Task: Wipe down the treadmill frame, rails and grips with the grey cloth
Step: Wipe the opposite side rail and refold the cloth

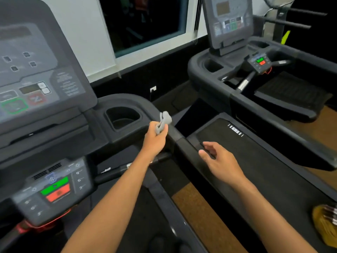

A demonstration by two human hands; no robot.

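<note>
I stand on a dark grey treadmill whose console (36,73) fills the left of the view. My left hand (156,133) is closed on a bunched grey cloth (165,119), held over the right side rail (184,145) just past the cup holder (123,118). My right hand (221,161) hovers open, fingers spread, by the outer edge of that same rail, a little nearer to me. It holds nothing. A lower control panel (54,189) with green and red buttons sits at my lower left.
A second treadmill (237,83) with its own console stands to the right, its belt (264,161) running alongside. Brown floor shows between the machines. A yellow object (326,223) lies at the lower right edge. A dark window (144,21) is in the wall ahead.
</note>
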